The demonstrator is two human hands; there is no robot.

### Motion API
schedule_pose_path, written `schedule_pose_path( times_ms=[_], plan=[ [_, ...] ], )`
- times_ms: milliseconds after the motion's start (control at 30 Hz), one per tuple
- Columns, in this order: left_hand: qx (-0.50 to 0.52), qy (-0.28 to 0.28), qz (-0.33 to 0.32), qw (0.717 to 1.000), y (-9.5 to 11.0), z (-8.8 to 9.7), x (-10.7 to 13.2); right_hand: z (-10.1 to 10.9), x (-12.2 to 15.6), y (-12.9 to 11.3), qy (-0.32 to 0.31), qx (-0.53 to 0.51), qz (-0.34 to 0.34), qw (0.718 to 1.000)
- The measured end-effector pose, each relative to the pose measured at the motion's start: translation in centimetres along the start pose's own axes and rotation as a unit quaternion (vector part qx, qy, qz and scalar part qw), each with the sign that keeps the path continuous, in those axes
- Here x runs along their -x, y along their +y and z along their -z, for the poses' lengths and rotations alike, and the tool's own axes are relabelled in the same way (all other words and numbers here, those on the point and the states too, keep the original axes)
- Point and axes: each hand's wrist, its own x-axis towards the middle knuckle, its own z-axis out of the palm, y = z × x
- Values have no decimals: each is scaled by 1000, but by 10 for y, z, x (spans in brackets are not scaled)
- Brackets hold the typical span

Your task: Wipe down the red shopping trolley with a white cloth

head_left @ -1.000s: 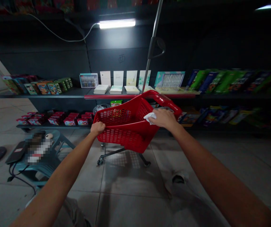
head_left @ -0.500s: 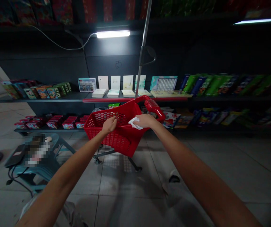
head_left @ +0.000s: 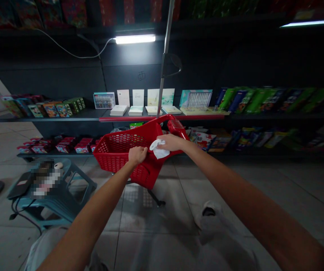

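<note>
A small red plastic shopping cart (head_left: 113,160) stands on the tiled floor in front of me, with a metal pole (head_left: 164,56) rising behind its handle end. My left hand (head_left: 138,154) is closed over the near rim of its basket. In my right hand (head_left: 171,142) a crumpled white cloth (head_left: 160,149) is pinched, hanging against the rim near the red handle (head_left: 177,128). The two hands are a short way apart. My right fingertips are partly hidden by the cloth.
Behind the cart runs a dark shelf (head_left: 74,114) with books, boxes and green and blue packs (head_left: 259,101). Red boxes (head_left: 66,144) line the lower shelf. Blue-green stools (head_left: 77,169) stand at the left, bearing a dark flat device with cables. A lamp (head_left: 135,39) glows above.
The cart has shifted slightly left. My left hand has moved right and down along the rim, closer to my right hand. The cloth has moved a little left and hangs more spread.
</note>
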Motion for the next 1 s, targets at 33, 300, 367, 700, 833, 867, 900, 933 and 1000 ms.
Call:
schedule_pose_path(
  times_ms=[33, 300, 367, 700, 833, 867, 900, 933, 1000],
  plan=[
    [0, 2, 0, 1000, -2, 0, 0, 0, 1, 4, 16, 9, 7, 1000],
    [6, 16, -6, 1000, -24, -4, 4, 5, 15, 64, 126, 64, 54, 989],
    [8, 16, -8, 1000, -30, -3, 4, 3, 12, 76, 157, 47, 67, 984],
    [14, 12, -25, 1000, -64, -1, 10, 3, -32, 99, 185, -31, -74, 979],
    [21, 10, -45, 999, -84, 6, 18, 2, -46, 113, 163, -10, -199, 966],
    [24, 8, -51, 998, -89, 8, 19, 0, -48, 115, 155, -8, -223, 962],
    [27, 7, -57, 998, -93, 10, 20, -2, -50, 116, 150, -8, -241, 959],
    [30, 7, -63, 998, -98, 11, 20, -4, -51, 116, 148, -11, -252, 956],
    [36, 10, -73, 997, -106, 13, 22, -8, -50, 113, 150, -22, -266, 952]
  ],
)
